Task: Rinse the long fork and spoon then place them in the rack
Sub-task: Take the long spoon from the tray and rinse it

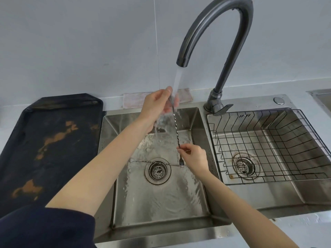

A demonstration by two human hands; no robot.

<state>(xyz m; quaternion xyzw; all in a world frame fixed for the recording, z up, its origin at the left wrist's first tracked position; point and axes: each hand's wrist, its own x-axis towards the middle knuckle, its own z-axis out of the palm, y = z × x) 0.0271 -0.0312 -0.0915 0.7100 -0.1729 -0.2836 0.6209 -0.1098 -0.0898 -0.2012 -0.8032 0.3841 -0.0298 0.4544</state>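
A long twisted fork point(176, 130) is held at both ends: its upper end is pinched in the fingers of the left hand point(158, 104), raised under the tap point(213, 42), and its lower part is pinched between thumb and fingers of the right hand point(194, 155), with the tines point(181, 162) pointing down just below that hand. The fork is held steeply tilted over the left basin point(198, 126), and the water stream point(177, 81) is seen falling onto the left fingers and the top of the handle. A second long twisted utensil, the spoon point(152, 162), is laid flat on the wet basin floor across the drain point(157, 170). The wire rack point(268, 145) is set in the right basin, well apart from both hands. A dark stained tray point(44, 140) is seen left of the sink.
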